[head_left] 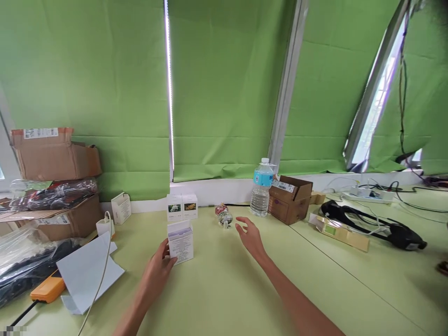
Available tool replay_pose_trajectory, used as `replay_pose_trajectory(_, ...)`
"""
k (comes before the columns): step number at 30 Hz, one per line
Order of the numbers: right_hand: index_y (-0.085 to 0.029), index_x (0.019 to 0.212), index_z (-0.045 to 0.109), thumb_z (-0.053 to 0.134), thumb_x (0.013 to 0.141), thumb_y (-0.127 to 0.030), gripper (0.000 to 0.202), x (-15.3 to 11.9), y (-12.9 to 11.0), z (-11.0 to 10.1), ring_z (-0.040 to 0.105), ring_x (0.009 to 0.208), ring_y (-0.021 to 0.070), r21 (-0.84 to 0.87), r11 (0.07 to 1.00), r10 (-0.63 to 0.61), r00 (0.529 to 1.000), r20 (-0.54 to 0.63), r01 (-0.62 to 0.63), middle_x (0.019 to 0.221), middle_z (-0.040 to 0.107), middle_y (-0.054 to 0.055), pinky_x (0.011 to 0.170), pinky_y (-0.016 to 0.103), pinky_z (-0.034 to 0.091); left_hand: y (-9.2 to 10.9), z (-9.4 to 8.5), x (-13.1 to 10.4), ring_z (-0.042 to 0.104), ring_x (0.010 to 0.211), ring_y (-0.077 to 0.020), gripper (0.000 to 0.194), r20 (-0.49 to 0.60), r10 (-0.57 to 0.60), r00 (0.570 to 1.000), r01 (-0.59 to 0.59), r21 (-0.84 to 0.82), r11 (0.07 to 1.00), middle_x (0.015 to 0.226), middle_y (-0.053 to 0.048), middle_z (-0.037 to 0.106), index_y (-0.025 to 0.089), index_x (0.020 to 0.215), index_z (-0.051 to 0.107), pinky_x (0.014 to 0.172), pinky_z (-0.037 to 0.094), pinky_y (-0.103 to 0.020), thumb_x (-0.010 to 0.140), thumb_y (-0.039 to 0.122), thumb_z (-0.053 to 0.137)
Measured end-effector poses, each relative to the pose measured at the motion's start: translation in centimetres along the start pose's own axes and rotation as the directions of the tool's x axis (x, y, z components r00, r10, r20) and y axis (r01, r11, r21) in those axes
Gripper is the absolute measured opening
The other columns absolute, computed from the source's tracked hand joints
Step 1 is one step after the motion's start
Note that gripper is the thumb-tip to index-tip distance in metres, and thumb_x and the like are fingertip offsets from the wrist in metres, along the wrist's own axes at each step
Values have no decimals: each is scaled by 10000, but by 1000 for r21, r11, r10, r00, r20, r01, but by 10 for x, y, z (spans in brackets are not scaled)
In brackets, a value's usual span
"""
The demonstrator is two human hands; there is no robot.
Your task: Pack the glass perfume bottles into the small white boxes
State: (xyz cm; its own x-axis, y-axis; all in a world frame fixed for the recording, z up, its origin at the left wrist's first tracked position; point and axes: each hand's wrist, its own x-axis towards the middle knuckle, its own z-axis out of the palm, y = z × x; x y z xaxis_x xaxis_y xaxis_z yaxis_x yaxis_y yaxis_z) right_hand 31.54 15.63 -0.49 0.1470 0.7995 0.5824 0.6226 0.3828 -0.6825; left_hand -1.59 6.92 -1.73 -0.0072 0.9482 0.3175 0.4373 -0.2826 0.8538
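L hand (159, 265) pinches open wht box (181, 245), upright, left of desk (217, 289) ctr; R hand (250, 237) empty, fingers spread, nr small shiny pcs (224, 217). Done/left: box top's open, pcs lie outside. Twd back edge: 2 wht boxes (182, 207) side by side, can't tell if shut; water btl (260, 193) farther R.

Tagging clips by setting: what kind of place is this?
Probably an office or workshop bench: cardboard boxes stacked left, a power strip with cables at right, green blinds behind.
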Motion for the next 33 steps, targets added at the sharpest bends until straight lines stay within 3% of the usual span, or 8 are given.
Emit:
replay_pose_trajectory(7, -190, 1183, 578, 551, 869, -286, 330, 17, 30, 12, 593, 1082, 249, -35, 997, 76, 992, 100, -73, 1196, 614, 96, 922, 449, 483, -7, 4, 3, 632, 1066, -273, 696, -26, -39, 999, 38, -27, 999, 1210, -123, 635, 197, 1344, 369, 904, 510, -448, 770, 514, 604)
replay_pose_trajectory(11, -162, 1199, 556, 583, 910, -307, 325, 37, 37, 16, 571, 1088, 238, -44, 996, 88, 985, 150, -82, 1236, 567, 90, 916, 462, 478, 3, 1, 2, 550, 1153, -305, 743, -201, 22, 979, 5, 136, 991, 1342, -140, 509, 202, 1379, 324, 918, 486, -488, 784, 582, 559)
replay_pose_trajectory(14, -168, 1212, 546, 566, 924, -318, 325, 49, 40, 22, 587, 1045, 224, -37, 994, 105, 975, 196, -99, 1231, 562, 88, 875, 437, 506, 23, -3, -4, 588, 1020, -301, 643, -343, 86, 935, 6, 260, 966, 1221, -116, 554, 247, 1353, 370, 720, 540, -425, 824, 592, 493)
replay_pose_trajectory(18, -164, 1196, 556, 569, 921, -315, 314, 59, 42, 33, 601, 1010, 213, -8, 993, 118, 957, 264, -120, 1207, 576, 84, 845, 414, 521, 49, -6, -14, 571, 811, -220, 450, -443, 217, 870, -50, 358, 932, 1015, -77, 571, 247, 1202, 487, 529, 471, -275, 871, 548, 445)
replay_pose_trajectory(21, -162, 1194, 557, 573, 919, -313, 314, 64, 44, 37, 600, 1012, 213, 7, 992, 118, 947, 298, -126, 1204, 578, 84, 847, 417, 519, 56, -3, -18, 541, 763, -191, 361, -421, 316, 850, -114, 438, 892, 992, -64, 564, 250, 1170, 499, 596, 466, -285, 894, 478, 459)
replay_pose_trajectory(26, -145, 1127, 588, 575, 917, -323, 275, 63, 49, 33, 619, 941, 195, 30, 991, 112, 920, 376, -133, 1114, 615, 65, 805, 386, 530, 51, 2, -19, 559, 790, -179, 266, -309, 465, 830, -261, 521, 812, 1118, -76, 567, 258, 1171, 491, 733, 466, -308, 923, 351, 465)
replay_pose_trajectory(30, -136, 1055, 614, 607, 887, -330, 257, 58, 47, 26, 623, 872, 181, 62, 987, 109, 912, 396, -145, 1011, 644, 49, 780, 365, 516, 47, 7, -22, 604, 903, -203, 198, -238, 495, 835, -302, 553, 776, 1162, -67, 581, 276, 1115, 518, 771, 474, -307, 928, 303, 458)
replay_pose_trajectory(33, -140, 1015, 657, 663, 795, -344, 299, 52, 40, 17, 617, 845, 206, 100, 983, 101, 907, 408, -155, 948, 680, 57, 754, 338, 493, 47, 11, -25, 634, 922, -209, 184, -187, 498, 847, -328, 555, 765, 1148, -61, 614, 281, 1093, 532, 752, 483, -297, 928, 298, 451)
